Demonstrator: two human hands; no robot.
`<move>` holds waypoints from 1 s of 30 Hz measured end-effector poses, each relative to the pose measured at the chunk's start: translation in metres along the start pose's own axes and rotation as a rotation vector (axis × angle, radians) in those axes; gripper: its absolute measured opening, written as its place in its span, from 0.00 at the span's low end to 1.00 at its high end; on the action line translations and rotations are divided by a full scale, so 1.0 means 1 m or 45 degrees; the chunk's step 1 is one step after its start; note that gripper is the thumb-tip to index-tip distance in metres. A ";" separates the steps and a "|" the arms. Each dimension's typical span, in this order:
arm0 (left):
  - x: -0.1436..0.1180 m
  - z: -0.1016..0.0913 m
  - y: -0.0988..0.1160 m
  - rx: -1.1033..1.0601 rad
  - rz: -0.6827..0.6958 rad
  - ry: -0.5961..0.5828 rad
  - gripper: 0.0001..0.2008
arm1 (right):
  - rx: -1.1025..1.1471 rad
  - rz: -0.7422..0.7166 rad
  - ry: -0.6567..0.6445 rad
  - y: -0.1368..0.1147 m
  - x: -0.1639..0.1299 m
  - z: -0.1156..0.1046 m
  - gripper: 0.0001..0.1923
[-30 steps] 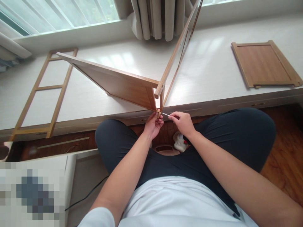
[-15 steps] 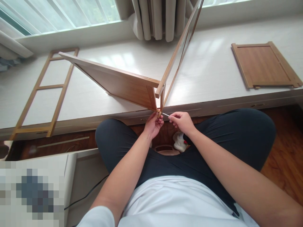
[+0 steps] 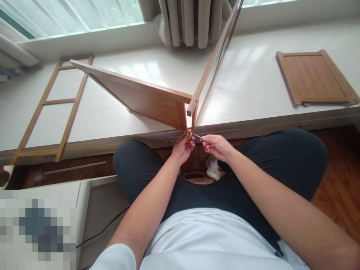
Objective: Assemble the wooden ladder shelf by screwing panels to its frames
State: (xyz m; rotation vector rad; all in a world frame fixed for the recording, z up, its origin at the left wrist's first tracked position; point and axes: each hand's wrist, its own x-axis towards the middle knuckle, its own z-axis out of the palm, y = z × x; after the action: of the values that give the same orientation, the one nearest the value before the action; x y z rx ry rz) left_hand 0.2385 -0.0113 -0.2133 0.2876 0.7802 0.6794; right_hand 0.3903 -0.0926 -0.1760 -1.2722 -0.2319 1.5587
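Note:
My left hand point(image 3: 183, 149) is closed around the low near corner where a wooden panel point(image 3: 146, 95) and a ladder-like wooden frame point(image 3: 206, 77) meet. The panel leans off to the left, while the frame rises away to the right, both standing on the white ledge. In my right hand point(image 3: 215, 144) is a thin metal rod point(image 3: 197, 136), pinched between thumb and fingers, its tip against the joint. Whether it is a hex key or a screwdriver cannot be made out. The fastener at the tip is hidden.
A second ladder-like frame point(image 3: 71, 116) lies at the left of the white ledge point(image 3: 247, 90). A smaller wooden panel point(image 3: 316, 77) lies flat at the right. Curtains point(image 3: 188, 22) hang behind. My knees flank the work, and a white shoe point(image 3: 214, 168) shows below.
My right hand has turned at the wrist, its fingers more curled around the rod. The frame's near end has shifted slightly right. My left hand stays at the corner.

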 end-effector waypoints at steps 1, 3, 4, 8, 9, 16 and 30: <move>0.000 0.000 0.000 -0.001 0.000 -0.002 0.06 | 0.022 0.018 -0.006 0.000 0.000 0.000 0.06; 0.000 0.000 0.000 -0.005 0.002 -0.007 0.05 | 0.058 0.045 -0.009 0.000 0.001 0.000 0.05; 0.000 0.000 0.000 -0.006 0.003 -0.010 0.05 | 0.073 0.056 -0.009 0.001 0.001 0.000 0.05; 0.000 -0.001 0.000 -0.005 0.003 -0.018 0.06 | 0.145 0.113 -0.004 -0.001 0.001 0.000 0.04; 0.000 -0.001 0.000 -0.004 0.003 -0.019 0.06 | 0.170 0.140 -0.005 -0.002 0.001 0.000 0.04; 0.000 0.000 0.000 0.000 0.005 -0.022 0.07 | 0.357 0.359 -0.041 -0.008 0.006 0.006 0.08; -0.002 0.000 0.001 0.041 -0.010 -0.016 0.08 | 0.342 0.420 -0.069 -0.010 0.007 0.006 0.10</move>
State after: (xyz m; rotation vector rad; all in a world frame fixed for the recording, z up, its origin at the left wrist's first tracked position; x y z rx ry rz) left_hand 0.2365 -0.0118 -0.2114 0.3178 0.7805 0.6575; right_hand 0.3929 -0.0800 -0.1709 -1.0949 0.1590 1.8351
